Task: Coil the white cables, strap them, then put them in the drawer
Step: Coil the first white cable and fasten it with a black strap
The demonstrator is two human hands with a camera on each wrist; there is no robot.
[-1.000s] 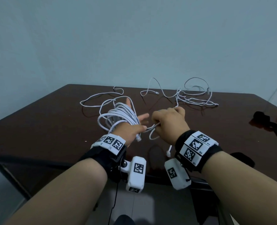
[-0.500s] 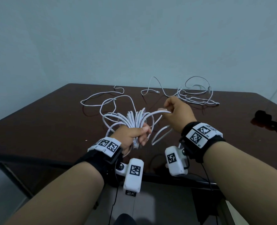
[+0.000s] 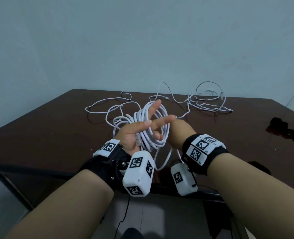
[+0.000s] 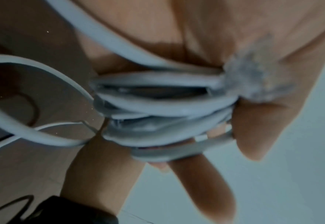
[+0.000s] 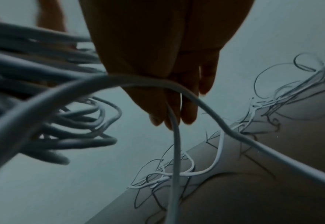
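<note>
Coil (image 3: 148, 128) of white cable hangs in several loops round the left hand (image 3: 134, 135), whose fingers stand straight and spread, palm up, clear above the dark table (image 3: 39, 135) near its front edge. Against that palm lies one clear plug (image 3: 138, 140). Right hand (image 3: 179, 133) sits just right of the coil, fingers nearly straight and close together, a single strand (image 5: 174, 151) running between them; whether they pinch it I cannot tell. Beyond the hands, toward the far edge, two loose cable tangles: one (image 3: 108, 107) left of the coil, one (image 3: 206, 102) right. Bare tabletop lies left of the coil. Well right of the right hand, one black strap (image 3: 284, 131) by the table's right edge.
</note>
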